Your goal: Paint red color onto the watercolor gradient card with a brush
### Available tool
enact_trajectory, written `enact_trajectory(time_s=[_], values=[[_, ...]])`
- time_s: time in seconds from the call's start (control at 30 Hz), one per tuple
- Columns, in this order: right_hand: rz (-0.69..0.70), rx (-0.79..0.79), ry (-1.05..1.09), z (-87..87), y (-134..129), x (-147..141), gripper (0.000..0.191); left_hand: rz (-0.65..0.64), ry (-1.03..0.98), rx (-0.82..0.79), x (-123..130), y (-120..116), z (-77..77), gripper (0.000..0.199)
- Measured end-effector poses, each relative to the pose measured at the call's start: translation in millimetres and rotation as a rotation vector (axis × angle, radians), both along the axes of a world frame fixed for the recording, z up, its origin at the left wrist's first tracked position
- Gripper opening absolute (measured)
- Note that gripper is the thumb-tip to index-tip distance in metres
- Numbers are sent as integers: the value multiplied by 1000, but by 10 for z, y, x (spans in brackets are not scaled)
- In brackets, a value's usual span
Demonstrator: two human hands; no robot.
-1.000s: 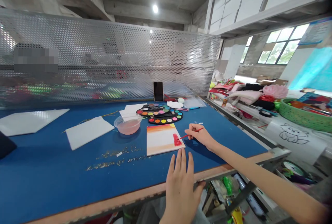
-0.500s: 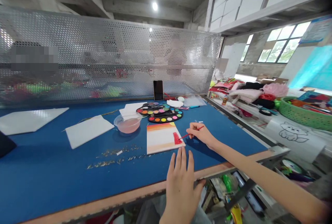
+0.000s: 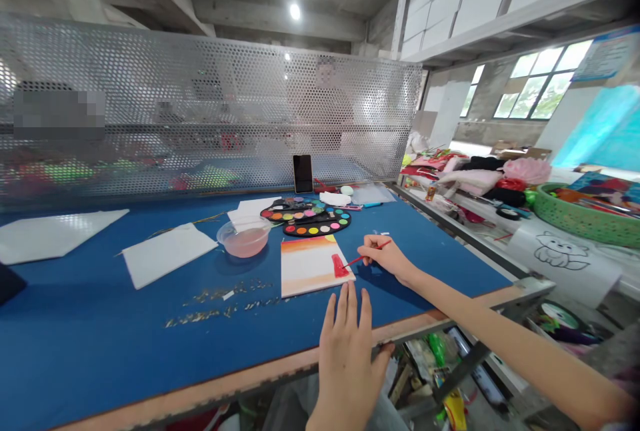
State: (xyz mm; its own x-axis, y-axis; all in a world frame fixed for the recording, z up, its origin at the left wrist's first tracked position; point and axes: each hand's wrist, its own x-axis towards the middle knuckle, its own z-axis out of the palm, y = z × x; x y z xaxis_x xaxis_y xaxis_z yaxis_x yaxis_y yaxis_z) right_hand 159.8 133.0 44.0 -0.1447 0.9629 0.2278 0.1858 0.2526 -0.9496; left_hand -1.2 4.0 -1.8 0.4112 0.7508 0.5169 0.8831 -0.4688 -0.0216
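A thin red paintbrush (image 3: 367,254) is pinched in my right hand (image 3: 384,256), its tip on a red painted patch near the right edge of a small canvas (image 3: 307,264). Orange and yellow bands run along the canvas top, with a paler band low down. My left hand (image 3: 349,344) lies spread with nothing in it, fingertips at the canvas's lower right edge. Behind the canvas are round paint palettes (image 3: 317,230) of many colours. To its left stands a clear bowl (image 3: 245,239) of pinkish water.
A blank white panel (image 3: 170,254) and a larger white sheet (image 3: 55,234) lie on the left of the blue table (image 3: 125,331). A phone (image 3: 303,174) leans on the perforated screen (image 3: 225,118), with a person behind it. Shelves at right hold a green basket (image 3: 590,218).
The whole view has shifted slightly. Both hands keep nearly the same places, with the brush still on the red patch. The person behind the screen shows more clearly.
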Motion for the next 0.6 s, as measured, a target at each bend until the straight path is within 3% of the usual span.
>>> enact_trajectory(time_s=[0.6], values=[[-43,28,-23,3,0,9,30,7,-7,3,5,-9,-16,76]])
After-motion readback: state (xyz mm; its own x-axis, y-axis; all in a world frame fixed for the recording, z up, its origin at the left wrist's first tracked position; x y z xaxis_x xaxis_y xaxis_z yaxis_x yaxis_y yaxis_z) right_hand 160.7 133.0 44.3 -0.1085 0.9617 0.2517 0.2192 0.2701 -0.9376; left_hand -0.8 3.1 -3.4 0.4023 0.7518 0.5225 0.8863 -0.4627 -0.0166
